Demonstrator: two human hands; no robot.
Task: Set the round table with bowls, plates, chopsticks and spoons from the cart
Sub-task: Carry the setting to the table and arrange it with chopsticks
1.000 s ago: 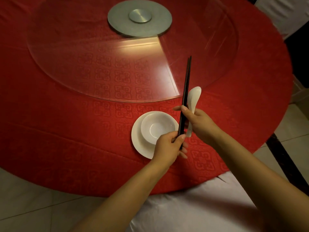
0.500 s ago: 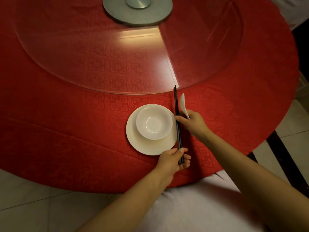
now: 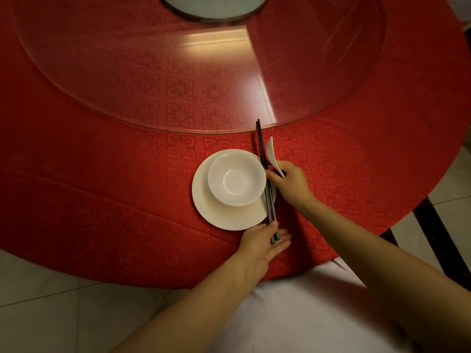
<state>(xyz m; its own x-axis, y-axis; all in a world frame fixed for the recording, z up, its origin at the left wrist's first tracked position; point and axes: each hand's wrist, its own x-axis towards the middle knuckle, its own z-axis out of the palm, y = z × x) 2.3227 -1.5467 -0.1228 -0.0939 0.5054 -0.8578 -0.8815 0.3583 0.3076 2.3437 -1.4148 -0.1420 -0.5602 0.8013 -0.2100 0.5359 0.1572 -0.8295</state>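
Table (image 3: 102, 174): round and covered with a red patterned cloth (image 3: 356, 161); its near part is seen, spread from 9 o'clock across to 3 o'clock of the frame.
Glass turntable (image 3: 127, 72): a clear round sheet is laid over the middle of the table, toward 12 o'clock; its near rim is seen just beyond the place setting.
Metal disc (image 3: 211, 8): a grey round piece is cut off by the frame edge at 12 o'clock, at the centre of the glass.
Plate (image 3: 216, 215): white, set flat on the cloth near the table's 6 o'clock edge.
Bowl (image 3: 237, 178): white, stood upright on the plate and shifted toward the plate's 1 o'clock side.
Chopsticks (image 3: 262, 154): a dark pair is laid side by side, running from 12 to 6 o'clock along the bowl's 3 o'clock side. The plate's rim is crossed by them, the rim of the glass is reached by their far tips, and their near ends are rested on the fingers of the left hand.
Spoon (image 3: 270, 149): white, gripped by its handle at 3 o'clock of the chopsticks, its scoop pointed toward 12 o'clock. Whether the cloth is touched by it cannot be told.
Left hand (image 3: 262, 243): placed at 5 o'clock of the plate, fingers stretched nearly straight, thumb laid beside the chopsticks; nothing is clasped.
Right hand (image 3: 290, 182): curled round the spoon's handle at 3 o'clock of the bowl; the chopsticks are touched by one fingertip.
Floor (image 3: 51, 301): pale tiles are seen at 7 o'clock, below the table edge.
White fabric (image 3: 293, 322): seen at 6 o'clock, between the forearms.
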